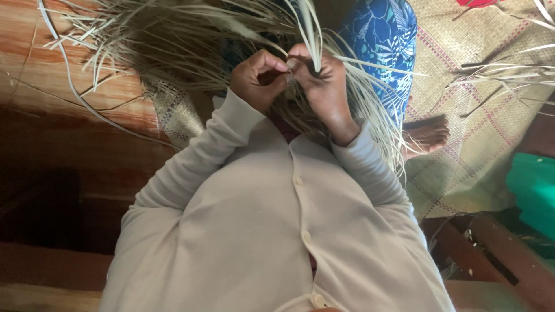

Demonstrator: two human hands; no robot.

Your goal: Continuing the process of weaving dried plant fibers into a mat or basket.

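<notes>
Head view: left hand [257, 78] and right hand [324, 84] meet at chest height, fingers of both pinched on pale dried leaf strips [312, 34] (a loose bundle fanning over the woven mat [462, 115]). Too sharp a tug could likely split a strip.

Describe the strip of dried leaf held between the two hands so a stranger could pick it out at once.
Start at the cream buttoned cardigan that fills the lower middle and follow its sleeves up to the two hands meeting near the top. The strip rises straight up from the right hand, next to the left hand. Unlike the loose straw fanning sideways, it is pinched and upright.
</notes>
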